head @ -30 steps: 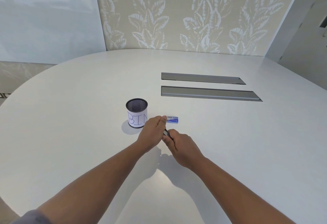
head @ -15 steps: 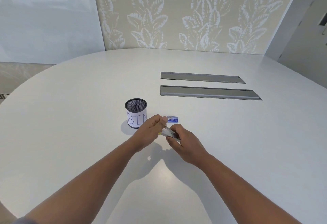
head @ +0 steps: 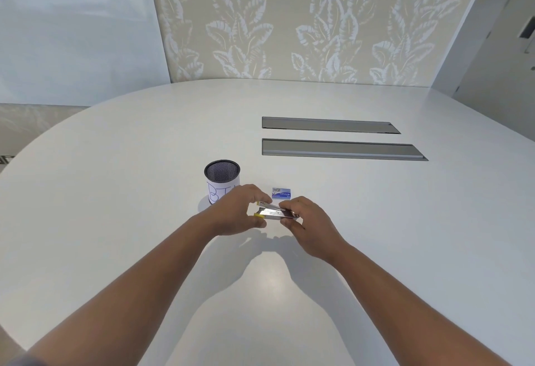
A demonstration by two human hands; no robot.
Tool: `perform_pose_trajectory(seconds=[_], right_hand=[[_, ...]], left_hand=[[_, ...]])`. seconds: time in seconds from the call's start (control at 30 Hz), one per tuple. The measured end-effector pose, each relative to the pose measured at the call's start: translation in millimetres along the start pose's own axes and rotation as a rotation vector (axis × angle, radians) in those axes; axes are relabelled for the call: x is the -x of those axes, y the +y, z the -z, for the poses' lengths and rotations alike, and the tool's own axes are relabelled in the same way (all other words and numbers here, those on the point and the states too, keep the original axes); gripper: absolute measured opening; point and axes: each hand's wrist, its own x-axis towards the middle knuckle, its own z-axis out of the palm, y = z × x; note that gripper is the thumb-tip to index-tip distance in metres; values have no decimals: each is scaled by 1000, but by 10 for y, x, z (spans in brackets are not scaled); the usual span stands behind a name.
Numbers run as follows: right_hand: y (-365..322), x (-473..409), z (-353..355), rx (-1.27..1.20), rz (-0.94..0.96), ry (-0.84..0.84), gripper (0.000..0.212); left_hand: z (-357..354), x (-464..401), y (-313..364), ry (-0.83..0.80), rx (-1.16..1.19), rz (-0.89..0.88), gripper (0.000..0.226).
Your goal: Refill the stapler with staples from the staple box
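Observation:
A small metal stapler [head: 272, 213] with yellow ends hangs just above the white table, lying crosswise between both hands. My left hand [head: 237, 213] grips its left, yellow end; my right hand [head: 304, 222] pinches its right end. The stapler's two arms look slightly spread apart at the left. Just behind my hands the small blue and white staple box [head: 281, 192] lies flat on the table, touched by neither hand. My fingers hide part of the stapler.
A black mesh cup [head: 222, 182] with a paper label reading "BIN" stands left of the staple box, close to my left hand. Two long grey cable hatches [head: 341, 150] are set into the white table [head: 115, 206] further back.
The stapler has turned from pointing away from me to lying crosswise. My hands moved apart along it, so more of its metal body shows. Staple box and cup stayed put.

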Motion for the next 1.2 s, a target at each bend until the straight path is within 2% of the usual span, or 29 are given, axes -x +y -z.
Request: perform_pose_trajectory(seconds=[0.17, 0.37, 0.6, 0.83, 1.2], right_hand=[[77, 30, -99, -19, -48, -6, 25], [151, 52, -162, -65, -89, -17, 22], [205, 90, -216, -146, -212, -39, 40], [244, 100, -237, -179, -221, -36, 43], [239, 94, -179, -147, -220, -81, 47]], left_hand=[[-85, 26, -82, -67, -49, 37, 51], [-265, 41, -219, -85, 13, 129, 52], [-378, 41, -346, -75, 169, 228, 72], [-407, 41, -425, -74, 245, 247, 78], [-357, 51, -320, -110, 163, 226, 86]])
